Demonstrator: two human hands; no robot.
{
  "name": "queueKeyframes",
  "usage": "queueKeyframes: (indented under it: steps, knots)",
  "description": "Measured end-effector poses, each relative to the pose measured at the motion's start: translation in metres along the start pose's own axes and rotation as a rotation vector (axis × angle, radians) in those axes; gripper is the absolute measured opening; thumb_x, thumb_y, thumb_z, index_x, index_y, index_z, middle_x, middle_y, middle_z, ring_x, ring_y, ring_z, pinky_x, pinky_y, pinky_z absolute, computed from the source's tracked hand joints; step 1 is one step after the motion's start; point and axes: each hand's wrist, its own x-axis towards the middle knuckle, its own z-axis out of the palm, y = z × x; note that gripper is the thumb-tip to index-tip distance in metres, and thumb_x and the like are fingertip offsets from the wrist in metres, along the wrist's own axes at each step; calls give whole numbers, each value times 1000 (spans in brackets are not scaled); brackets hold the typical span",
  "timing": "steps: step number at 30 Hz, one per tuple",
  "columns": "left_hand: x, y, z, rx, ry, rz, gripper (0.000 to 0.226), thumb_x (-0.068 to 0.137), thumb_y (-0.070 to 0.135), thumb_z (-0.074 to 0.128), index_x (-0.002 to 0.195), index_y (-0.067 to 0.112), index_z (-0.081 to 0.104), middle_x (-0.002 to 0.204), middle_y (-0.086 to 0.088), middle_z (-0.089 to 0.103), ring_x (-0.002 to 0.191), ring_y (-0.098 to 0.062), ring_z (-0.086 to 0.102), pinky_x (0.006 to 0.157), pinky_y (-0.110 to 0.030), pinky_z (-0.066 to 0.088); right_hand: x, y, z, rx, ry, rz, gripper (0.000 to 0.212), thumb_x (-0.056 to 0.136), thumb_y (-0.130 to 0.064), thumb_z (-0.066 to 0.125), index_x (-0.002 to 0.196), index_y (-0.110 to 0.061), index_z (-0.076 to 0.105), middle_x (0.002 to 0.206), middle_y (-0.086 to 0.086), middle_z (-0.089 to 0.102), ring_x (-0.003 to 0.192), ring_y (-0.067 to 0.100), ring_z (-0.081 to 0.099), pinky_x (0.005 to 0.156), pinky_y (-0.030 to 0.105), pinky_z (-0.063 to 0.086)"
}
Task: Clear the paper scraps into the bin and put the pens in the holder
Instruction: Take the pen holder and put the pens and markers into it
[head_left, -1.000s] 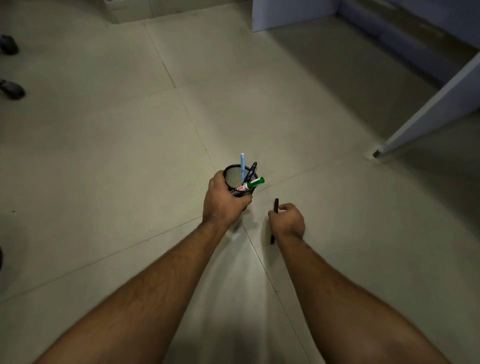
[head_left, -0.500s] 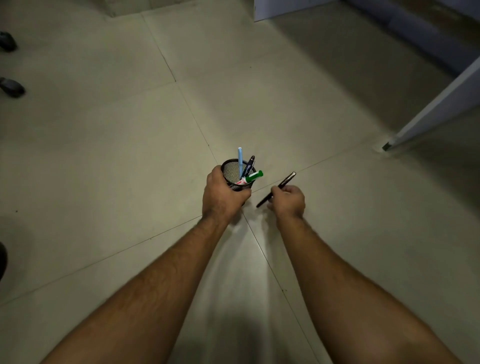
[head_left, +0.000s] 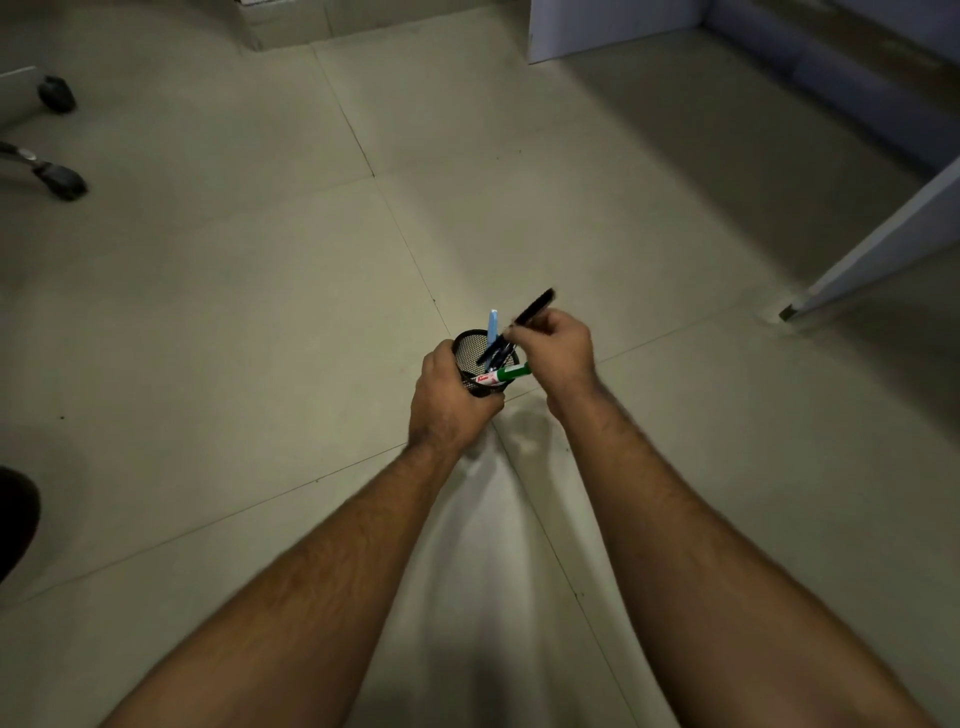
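A black mesh pen holder (head_left: 470, 349) is gripped around its near side by the left hand (head_left: 448, 400), whose fingers are curled round the wall; the holder is held above a pale tiled floor (head_left: 260, 322) and tipped slightly away from the viewer. A black pen (head_left: 535, 306) is pinched in the grip of the right hand (head_left: 558, 353), fingers closed on its shaft, with its upper end slanted up and to the right and its lower end pointed down into the holder's mouth. Already in the holder are seen a light blue pen (head_left: 492, 326), standing nearly upright, a green-capped marker (head_left: 506, 374) leaning over the right rim, and at least one dark pen, blurred beside the incoming one. Two chair castors (head_left: 60, 179) are seen at the far left, and a pale panel (head_left: 883, 249) rises at the right edge.
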Motion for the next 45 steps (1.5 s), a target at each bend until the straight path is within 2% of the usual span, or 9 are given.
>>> queueKeyframes:
  steps: [4, 10, 13, 17, 23, 26, 32, 38, 45]
  knots:
    - [0, 2, -4, -22, 2, 29, 67, 59, 39, 80, 118, 24, 52, 111, 4, 57, 93, -14, 61, 75, -37, 58, -5, 13, 2, -108, -63, 47, 19, 64, -21, 85, 75, -22, 69, 82, 1, 71, 81, 20, 69, 77, 39, 58]
    - [0, -1, -7, -6, 26, 14, 72, 60, 37, 82, 122, 20, 51, 115, 0, 56, 98, -18, 60, 80, -36, 57, -7, 11, -4, 27, -58, 21, 33, 74, -25, 84, 101, -19, 67, 88, -1, 54, 77, 10, 54, 69, 23, 45]
    - [-1, 3, -6, -9, 24, -1, 71, 59, 39, 80, 122, 21, 51, 115, 2, 56, 98, -17, 60, 80, -38, 57, -9, 19, -14, 151, 128, 41, 16, 84, -24, 74, 97, -16, 68, 82, -5, 61, 73, 8, 56, 70, 26, 46]
    - [-9, 10, 6, 16, -35, 26, 72, 59, 42, 79, 122, 24, 51, 116, 4, 56, 98, -15, 60, 79, -39, 57, -16, 61, -53, -280, 339, 101, 21, 82, -14, 65, 102, -20, 71, 91, -1, 68, 82, 19, 64, 77, 26, 50]
    - [-16, 25, 32, 1, -85, 72, 69, 61, 45, 79, 120, 25, 51, 113, 5, 57, 96, -15, 60, 77, -40, 57, -31, 113, -98, -811, 298, 125, 32, 83, -26, 66, 115, -23, 66, 117, 10, 61, 112, 34, 53, 90, 37, 47]
    - [-15, 32, 38, -7, -100, 86, 71, 62, 44, 79, 123, 25, 50, 115, 5, 56, 97, -15, 59, 78, -40, 57, -37, 130, -100, -854, 223, 208, 40, 83, -29, 67, 122, -20, 62, 121, 11, 59, 113, 35, 55, 91, 39, 48]
    - [-9, 28, 38, -13, -91, 86, 73, 61, 44, 79, 124, 25, 49, 116, 5, 56, 98, -14, 59, 79, -39, 58, -26, 105, -81, -500, 356, 259, 17, 84, -21, 67, 100, -19, 70, 99, 4, 72, 94, 28, 67, 77, 27, 47]
    - [8, 2, 12, 38, -11, 3, 65, 61, 43, 78, 117, 25, 52, 112, 3, 57, 96, -17, 61, 78, -41, 57, 5, 26, -42, 225, 278, 147, 33, 85, -6, 65, 116, -17, 62, 81, 1, 64, 71, 16, 65, 61, 31, 56]
    - [5, -12, 5, 29, -59, 27, 63, 61, 42, 79, 117, 29, 52, 111, 6, 57, 96, -14, 59, 79, -41, 57, 1, -13, 0, 319, 202, -8, 18, 83, -6, 71, 88, -20, 62, 80, -1, 67, 76, 13, 64, 67, 26, 54]
